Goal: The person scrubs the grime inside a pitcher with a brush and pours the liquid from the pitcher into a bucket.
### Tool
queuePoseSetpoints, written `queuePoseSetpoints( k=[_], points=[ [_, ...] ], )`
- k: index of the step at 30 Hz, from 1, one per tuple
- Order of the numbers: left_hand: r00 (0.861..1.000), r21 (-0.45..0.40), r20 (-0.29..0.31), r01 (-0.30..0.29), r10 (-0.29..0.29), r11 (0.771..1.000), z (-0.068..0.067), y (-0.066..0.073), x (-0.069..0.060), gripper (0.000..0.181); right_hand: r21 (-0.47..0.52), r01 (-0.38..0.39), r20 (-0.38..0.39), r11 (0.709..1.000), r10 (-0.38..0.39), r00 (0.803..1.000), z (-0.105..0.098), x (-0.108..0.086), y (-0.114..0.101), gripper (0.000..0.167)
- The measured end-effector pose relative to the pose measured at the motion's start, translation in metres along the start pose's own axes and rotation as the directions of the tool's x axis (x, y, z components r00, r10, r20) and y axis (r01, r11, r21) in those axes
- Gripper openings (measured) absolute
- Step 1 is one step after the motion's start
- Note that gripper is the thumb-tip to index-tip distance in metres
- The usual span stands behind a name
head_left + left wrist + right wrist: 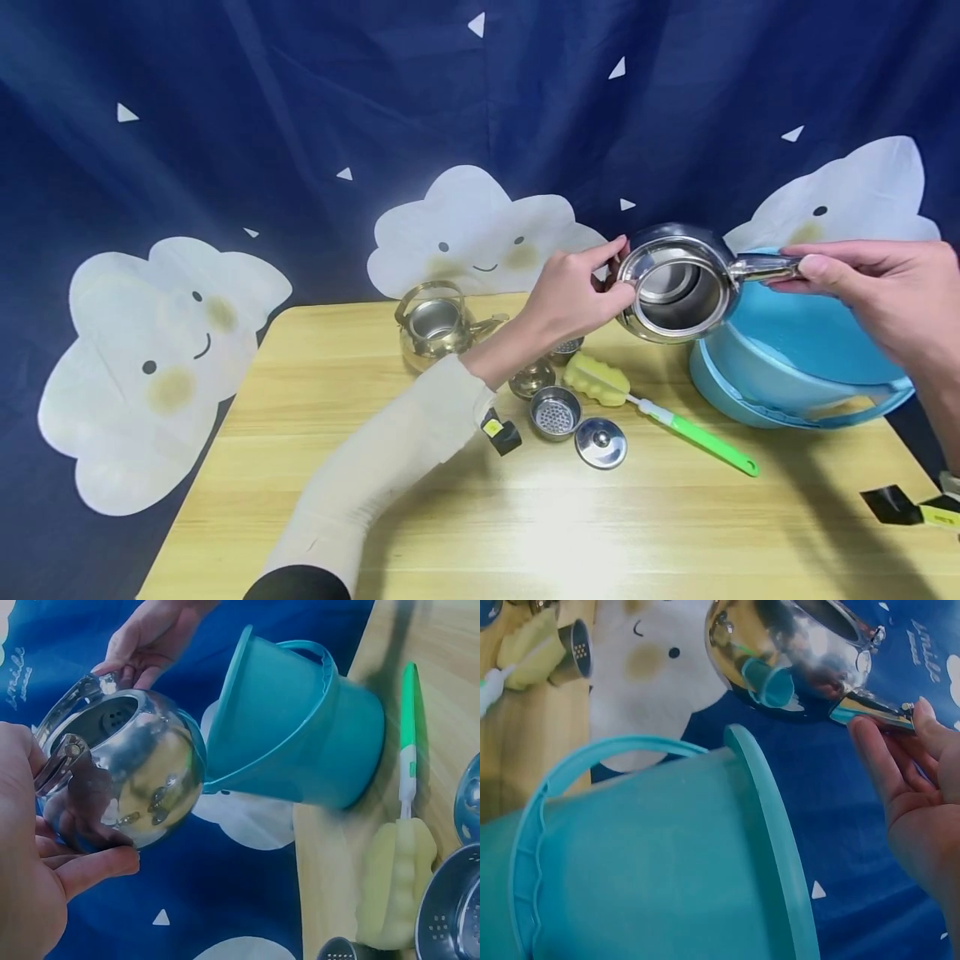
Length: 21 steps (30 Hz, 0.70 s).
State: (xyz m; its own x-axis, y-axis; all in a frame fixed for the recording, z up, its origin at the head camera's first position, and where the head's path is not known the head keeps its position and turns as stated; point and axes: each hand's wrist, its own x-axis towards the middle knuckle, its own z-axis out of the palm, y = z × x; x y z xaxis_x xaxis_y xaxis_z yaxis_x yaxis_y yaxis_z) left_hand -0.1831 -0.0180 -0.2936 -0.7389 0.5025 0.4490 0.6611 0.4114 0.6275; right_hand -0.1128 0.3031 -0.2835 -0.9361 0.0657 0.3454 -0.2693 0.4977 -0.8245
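Observation:
Over the table, both hands hold a shiny silver teapot (pixel 675 333), its lidless opening tipped toward the head camera. My left hand (pixel 573 287) grips the side of its round body, thumb near the rim. On the other side my right hand (pixel 885 283) pinches the narrow part that sticks out, which looks like the spout (pixel 877 711). In the left wrist view a handle (pixel 64 705) arches by the opening. A blue bucket (pixel 795 362) stands just below the right hand.
A gold teapot (pixel 420 346) stands at the back. Near the middle lie a small lid (pixel 532 381), a perforated strainer cup (pixel 555 414), a silver lid (pixel 601 444) and a yellow sponge brush (pixel 600 382) with a green handle. A second strainer (pixel 566 348) is partly hidden.

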Motion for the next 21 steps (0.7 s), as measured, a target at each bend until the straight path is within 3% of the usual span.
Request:
queuePoseSetpoints(
  k=[6, 12, 16, 21],
  points=[
    [0.999, -0.021, -0.026, 0.028, -0.028, 0.999, -0.006, -0.004, -0.013, 0.058, 0.087, 0.037, 0.061, 0.996, -0.042, 0.997, 0.008, 0.000, -0.008, 0.026],
    [0.994, -0.059, -0.044, 0.100, -0.102, 0.993, -0.012, -0.009, -0.027, 0.057, 0.180, -0.015, 0.102, 0.984, -0.003, 0.995, 0.022, 0.000, -0.013, 0.024],
    [0.989, -0.095, -0.032, 0.142, -0.146, 0.985, -0.018, -0.013, -0.037, 0.057, 0.302, -0.036, 0.134, 0.952, -0.006, 0.991, 0.034, -0.001, -0.015, 0.023],
    [0.978, -0.125, -0.019, 0.203, -0.206, 0.971, -0.027, -0.017, -0.050, 0.058, 0.259, -0.038, 0.162, 0.965, -0.004, 0.987, 0.047, -0.002, -0.019, 0.022]
  ],
)
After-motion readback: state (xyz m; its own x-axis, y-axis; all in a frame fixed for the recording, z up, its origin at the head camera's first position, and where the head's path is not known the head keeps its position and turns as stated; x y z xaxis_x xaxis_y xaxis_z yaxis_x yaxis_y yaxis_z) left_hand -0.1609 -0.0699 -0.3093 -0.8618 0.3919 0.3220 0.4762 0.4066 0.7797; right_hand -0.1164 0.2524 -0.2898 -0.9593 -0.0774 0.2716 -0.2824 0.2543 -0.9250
